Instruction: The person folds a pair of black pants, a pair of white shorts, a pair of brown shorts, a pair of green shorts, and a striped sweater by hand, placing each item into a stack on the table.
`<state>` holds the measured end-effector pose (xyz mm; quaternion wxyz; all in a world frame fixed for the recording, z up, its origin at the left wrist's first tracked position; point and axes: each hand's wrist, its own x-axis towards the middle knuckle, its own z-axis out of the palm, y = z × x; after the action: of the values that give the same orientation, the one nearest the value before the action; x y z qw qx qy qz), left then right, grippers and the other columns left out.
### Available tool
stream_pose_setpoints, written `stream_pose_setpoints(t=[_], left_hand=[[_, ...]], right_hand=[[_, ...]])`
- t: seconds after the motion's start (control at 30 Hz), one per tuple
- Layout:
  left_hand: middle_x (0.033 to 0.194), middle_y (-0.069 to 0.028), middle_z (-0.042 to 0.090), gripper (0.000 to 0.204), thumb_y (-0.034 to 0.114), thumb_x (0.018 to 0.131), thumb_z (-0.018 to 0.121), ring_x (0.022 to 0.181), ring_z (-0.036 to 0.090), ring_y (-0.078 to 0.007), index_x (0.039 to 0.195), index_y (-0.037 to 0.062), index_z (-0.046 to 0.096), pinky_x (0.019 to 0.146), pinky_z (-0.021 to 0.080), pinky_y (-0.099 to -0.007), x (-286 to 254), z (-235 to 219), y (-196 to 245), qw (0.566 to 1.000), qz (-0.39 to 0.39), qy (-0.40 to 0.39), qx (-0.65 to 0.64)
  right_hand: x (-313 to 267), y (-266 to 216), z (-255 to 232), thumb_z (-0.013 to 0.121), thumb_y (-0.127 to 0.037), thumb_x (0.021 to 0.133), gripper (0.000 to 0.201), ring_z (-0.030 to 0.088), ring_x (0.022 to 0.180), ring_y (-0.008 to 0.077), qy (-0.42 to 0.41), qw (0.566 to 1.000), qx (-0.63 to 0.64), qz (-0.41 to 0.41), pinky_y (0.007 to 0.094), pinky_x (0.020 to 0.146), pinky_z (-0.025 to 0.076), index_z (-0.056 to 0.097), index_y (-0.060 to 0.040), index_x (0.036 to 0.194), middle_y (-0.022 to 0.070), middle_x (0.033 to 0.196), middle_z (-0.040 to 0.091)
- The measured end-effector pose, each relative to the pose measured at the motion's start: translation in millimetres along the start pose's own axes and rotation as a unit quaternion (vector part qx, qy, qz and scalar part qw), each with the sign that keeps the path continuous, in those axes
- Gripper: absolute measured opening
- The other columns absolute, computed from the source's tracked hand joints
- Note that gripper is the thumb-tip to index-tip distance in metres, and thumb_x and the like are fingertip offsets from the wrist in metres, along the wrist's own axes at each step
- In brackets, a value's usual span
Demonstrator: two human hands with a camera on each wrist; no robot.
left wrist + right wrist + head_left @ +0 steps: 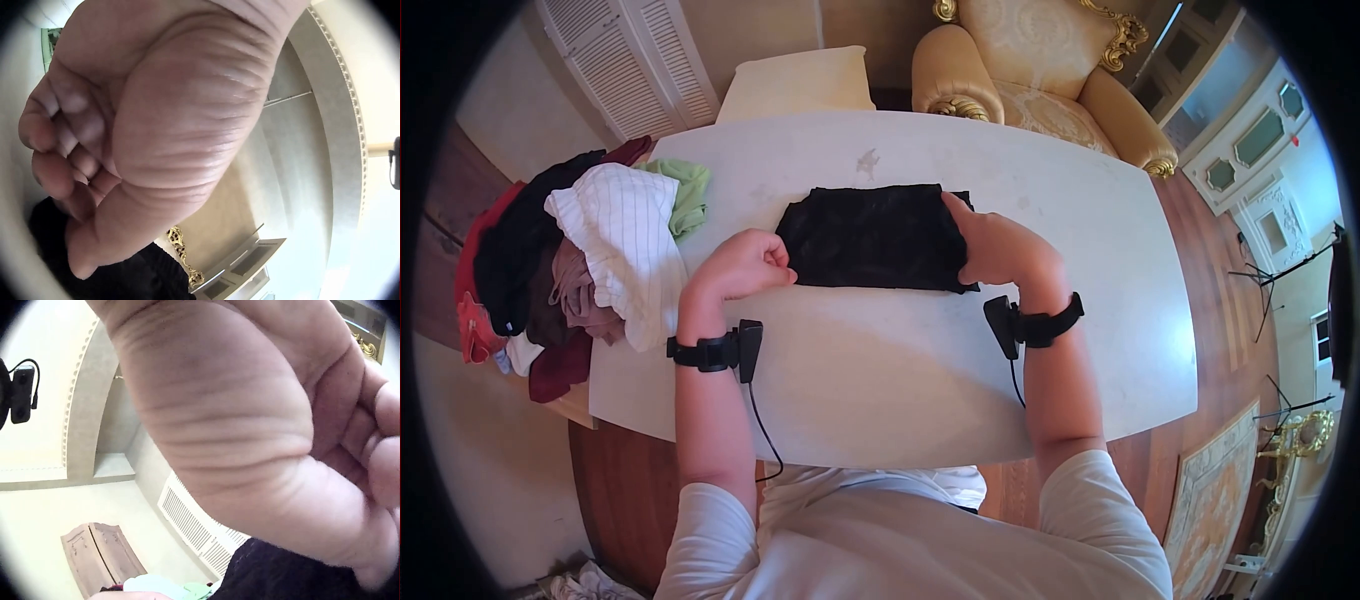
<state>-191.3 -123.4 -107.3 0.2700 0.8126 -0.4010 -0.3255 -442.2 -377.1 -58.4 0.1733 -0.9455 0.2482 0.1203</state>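
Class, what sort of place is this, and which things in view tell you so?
Probably a living room in an ornate home: a gilt-trimmed armchair, a patterned rug on a wooden floor, and household clothes heaped by the table.

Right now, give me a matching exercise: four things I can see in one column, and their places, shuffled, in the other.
Things
1. Folded black cloth
2. White cloth with thin stripes
3. Cream armchair with carved gold trim
4. Reddish-brown wooden floor

Places
A. Beyond the far edge of the pale table
B. On the heap of clothes
C. Below the tabletop
D. Between left hand and right hand

Pairs: 1-D, 2-B, 3-A, 4-C
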Motion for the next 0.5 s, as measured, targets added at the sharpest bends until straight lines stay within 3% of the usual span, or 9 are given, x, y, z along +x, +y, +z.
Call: stream_pose_setpoints(t=[0.1,0.2,0.3,0.37,0.4,0.43,0.5], left_hand=[[0.075,0.0024,0.064,0.021,0.011,0.084,0.086,0.072,0.057,-0.0067,0.082,0.0039,0.066,0.066,0.047,-0.0267,1,-1,-2,1.000,0.014,-0.009,-0.014],[0.078,0.0021,0.066,0.020,0.016,0.089,0.084,0.073,0.058,-0.0071,0.085,0.0035,0.068,0.068,0.048,-0.0265,-1,1,14,0.997,0.003,0.078,-0.010],[0.085,-0.0004,0.069,0.023,0.022,0.094,0.081,0.078,0.061,-0.0085,0.097,0.0018,0.071,0.071,0.050,-0.0266,17,12,7,0.978,0.079,0.179,-0.078],[0.092,-0.0059,0.073,0.030,0.028,0.095,0.080,0.083,0.066,-0.0134,0.103,0.0000,0.072,0.075,0.054,-0.0301,28,25,4,0.972,0.091,0.185,-0.112],[0.095,-0.0087,0.075,0.034,0.031,0.095,0.079,0.086,0.069,-0.0158,0.106,-0.0009,0.072,0.077,0.055,-0.0318,32,31,2,0.969,0.096,0.188,-0.130],[0.099,-0.0109,0.076,0.042,0.031,0.095,0.079,0.089,0.071,-0.0178,0.120,-0.0010,0.069,0.080,0.056,-0.0328,34,34,1,0.976,0.077,0.171,-0.112],[0.099,-0.0112,0.076,0.047,0.032,0.094,0.080,0.089,0.071,-0.0181,0.124,-0.0006,0.067,0.080,0.056,-0.0334,36,39,3,0.978,0.063,0.173,-0.097]], right_hand=[[-1,2,-2,0.078,-0.004,0.073,0.107,0.073,0.081,0.0348,0.009,1.000,0.013,-0.002,0.0436,0.077,0.057,0.025,-0.0078,0.166,0.0201,0.086,0.074],[-1,7,0,0.078,-0.010,0.078,0.092,0.072,0.092,0.0368,0.058,0.998,0.027,-0.030,0.0461,0.083,0.057,0.037,-0.0067,0.160,0.0211,0.095,0.074],[5,5,0,0.076,-0.021,0.088,0.072,0.069,0.110,0.0405,0.142,0.988,0.036,-0.045,0.0475,0.094,0.055,0.047,-0.0044,0.152,0.0221,0.112,0.073],[17,7,16,0.074,-0.026,0.093,0.062,0.066,0.115,0.0416,0.243,0.968,0.045,-0.054,0.0478,0.097,0.054,0.052,-0.0042,0.146,0.0224,0.121,0.071],[25,9,24,0.073,-0.027,0.094,0.059,0.065,0.117,0.0419,0.252,0.965,0.050,-0.049,0.0479,0.098,0.054,0.053,-0.0040,0.145,0.0224,0.123,0.070],[34,12,32,0.073,-0.029,0.095,0.057,0.065,0.118,0.0423,0.261,0.963,0.055,-0.044,0.0480,0.100,0.053,0.054,-0.0037,0.143,0.0224,0.125,0.069],[46,16,42,0.073,-0.030,0.096,0.054,0.064,0.119,0.0432,0.277,0.957,0.065,-0.047,0.0483,0.100,0.053,0.056,-0.0032,0.140,0.0226,0.126,0.068]])
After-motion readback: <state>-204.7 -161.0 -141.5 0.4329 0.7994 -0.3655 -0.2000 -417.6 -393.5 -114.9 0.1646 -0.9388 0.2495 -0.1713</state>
